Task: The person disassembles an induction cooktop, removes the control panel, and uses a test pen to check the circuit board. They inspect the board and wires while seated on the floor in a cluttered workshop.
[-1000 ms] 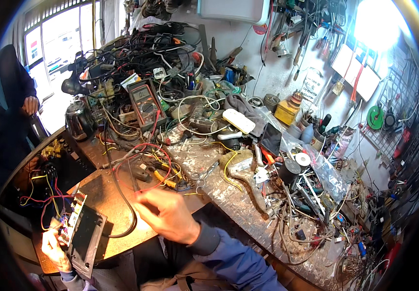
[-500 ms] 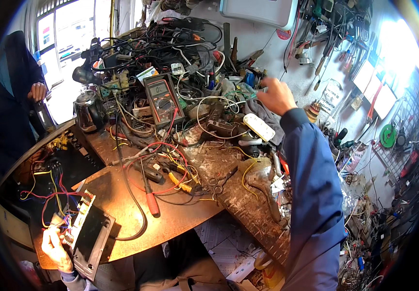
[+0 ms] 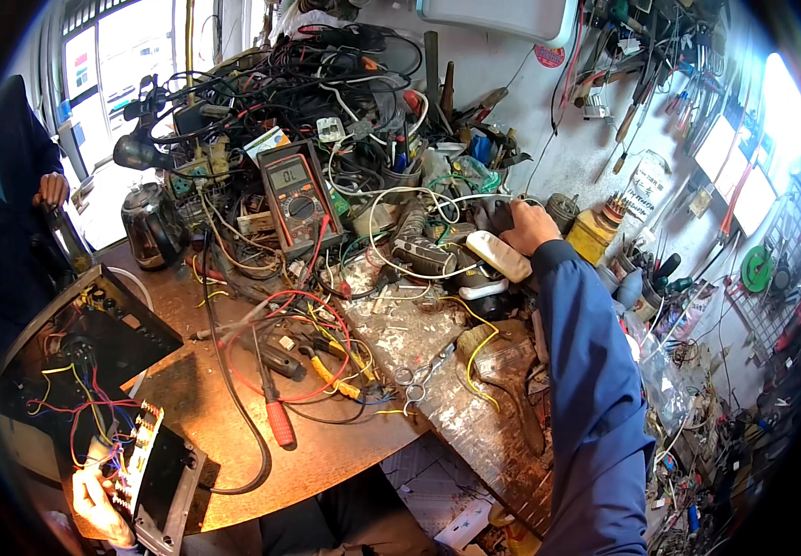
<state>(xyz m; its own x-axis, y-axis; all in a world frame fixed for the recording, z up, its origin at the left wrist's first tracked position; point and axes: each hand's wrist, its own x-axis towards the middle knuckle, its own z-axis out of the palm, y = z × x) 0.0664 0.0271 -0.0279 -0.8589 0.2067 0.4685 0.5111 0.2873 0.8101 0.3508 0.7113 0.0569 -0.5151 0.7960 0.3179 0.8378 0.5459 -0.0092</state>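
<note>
My left hand [image 3: 102,508] is at the lower left, its fingers closed at the edge of a pale circuit board [image 3: 145,454]. Red, blue and yellow wires [image 3: 94,403] run from the board to an opened black case [image 3: 85,315]. Beside the board is a dark frame-like panel [image 3: 173,491]. My right hand [image 3: 532,228] reaches across the bench, fingers curled down at a dark item [image 3: 493,216] behind a white power strip [image 3: 498,256]. What those fingers hold is mostly hidden.
A multimeter [image 3: 300,199] stands against a heap of black cables [image 3: 298,83]. A red-handled screwdriver [image 3: 279,422], scissors [image 3: 422,378] and yellow-handled pliers [image 3: 334,375] lie on the bench. A kettle [image 3: 152,227] stands at left, near another person's hand [image 3: 51,190]. A yellow tin [image 3: 593,236] stands right.
My right hand has come down from above the clutter to behind the power strip. The grey cloth there no longer shows. The view has shifted slightly; my left hand stays at the circuit board.
</note>
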